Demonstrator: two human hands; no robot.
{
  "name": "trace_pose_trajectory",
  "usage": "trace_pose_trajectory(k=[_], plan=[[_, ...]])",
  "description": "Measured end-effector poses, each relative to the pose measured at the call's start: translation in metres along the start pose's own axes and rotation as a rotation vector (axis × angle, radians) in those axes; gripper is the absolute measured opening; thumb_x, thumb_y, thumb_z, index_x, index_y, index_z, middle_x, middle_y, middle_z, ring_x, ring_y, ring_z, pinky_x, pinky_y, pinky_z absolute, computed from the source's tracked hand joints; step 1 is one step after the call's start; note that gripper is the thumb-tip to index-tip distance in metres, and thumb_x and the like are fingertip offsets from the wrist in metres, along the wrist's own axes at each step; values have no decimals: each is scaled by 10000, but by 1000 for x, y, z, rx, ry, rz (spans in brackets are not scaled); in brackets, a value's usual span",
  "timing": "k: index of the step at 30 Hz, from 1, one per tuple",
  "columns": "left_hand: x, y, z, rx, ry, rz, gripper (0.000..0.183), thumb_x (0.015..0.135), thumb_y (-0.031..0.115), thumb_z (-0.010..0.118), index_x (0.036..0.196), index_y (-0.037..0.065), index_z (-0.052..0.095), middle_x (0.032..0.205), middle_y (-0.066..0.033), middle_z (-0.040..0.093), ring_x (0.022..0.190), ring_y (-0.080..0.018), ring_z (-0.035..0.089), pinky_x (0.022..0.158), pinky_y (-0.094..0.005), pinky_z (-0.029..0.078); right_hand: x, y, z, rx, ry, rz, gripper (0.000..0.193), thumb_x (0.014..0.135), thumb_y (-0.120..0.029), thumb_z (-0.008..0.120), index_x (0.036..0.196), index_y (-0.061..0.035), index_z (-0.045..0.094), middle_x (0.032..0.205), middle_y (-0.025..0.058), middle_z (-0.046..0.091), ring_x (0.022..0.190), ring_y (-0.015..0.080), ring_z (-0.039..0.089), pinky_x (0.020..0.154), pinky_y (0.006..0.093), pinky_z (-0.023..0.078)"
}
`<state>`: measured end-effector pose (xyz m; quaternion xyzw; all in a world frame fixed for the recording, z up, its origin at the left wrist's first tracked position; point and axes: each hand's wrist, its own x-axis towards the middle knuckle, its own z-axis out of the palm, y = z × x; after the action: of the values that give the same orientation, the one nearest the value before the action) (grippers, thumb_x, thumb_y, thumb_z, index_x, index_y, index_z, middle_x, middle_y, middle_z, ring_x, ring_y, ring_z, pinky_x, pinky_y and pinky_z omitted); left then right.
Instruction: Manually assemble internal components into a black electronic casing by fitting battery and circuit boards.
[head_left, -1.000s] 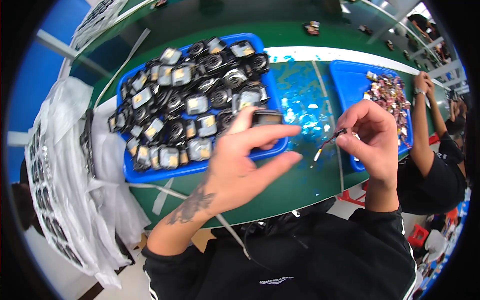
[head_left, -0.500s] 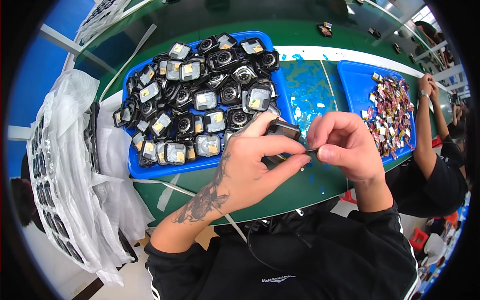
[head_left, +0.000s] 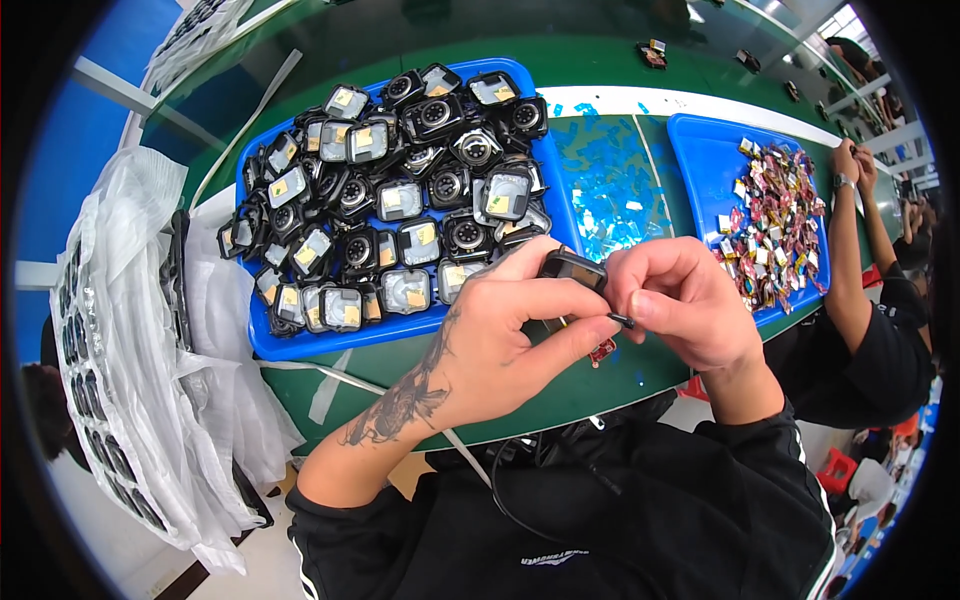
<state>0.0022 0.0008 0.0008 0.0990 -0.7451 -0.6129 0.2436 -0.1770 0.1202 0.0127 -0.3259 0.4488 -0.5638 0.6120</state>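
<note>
My left hand (head_left: pixel 525 315) is closed around a black smartwatch case (head_left: pixel 574 267), held over the table between two blue trays. Its thumb and forefinger pinch together beside a small black piece (head_left: pixel 621 320). Right up against it, my right hand (head_left: pixel 685 300) has thumb and fingers pressed together at the case's right side; what lies between them is too small to make out. Below the left thumb a small red circuit board (head_left: pixel 603 350) hangs partly in view. The fingers hide most of the case's underside.
At left, a blue tray (head_left: pixel 400 335) is heaped with watch cases. Another blue tray (head_left: pixel 695 165) at right holds small battery-and-board pieces. Blue film scraps (head_left: pixel 610 200) litter the green table between them. White wrapped sheets (head_left: pixel 140 300) stand far left; a co-worker's arm (head_left: pixel 850 240) is far right.
My right fingers have shifted slightly left and closer to the case, and the black piece is tilted. The red circuit board now shows below my left thumb. The view has shifted a little.
</note>
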Motion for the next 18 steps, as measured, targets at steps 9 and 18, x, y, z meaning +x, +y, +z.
trace_pose_trajectory(k=[9,18], plan=[[1,2,0,39,61,-13,76,832,63,735,898,28,720,874,-101,631,780,-186,613,687,-305,479,-6,-7,10,-133,106,-46,158,961,-146,617,958,12,622,861,12,605,717,48,536,641,201,442],[0,-1,1,108,5,-26,100,824,87,745,914,51,720,958,-111,616,768,-215,642,657,-322,497,-3,-9,10,-234,67,-7,93,974,-102,570,956,-11,565,824,-21,542,699,43,482,643,209,416]])
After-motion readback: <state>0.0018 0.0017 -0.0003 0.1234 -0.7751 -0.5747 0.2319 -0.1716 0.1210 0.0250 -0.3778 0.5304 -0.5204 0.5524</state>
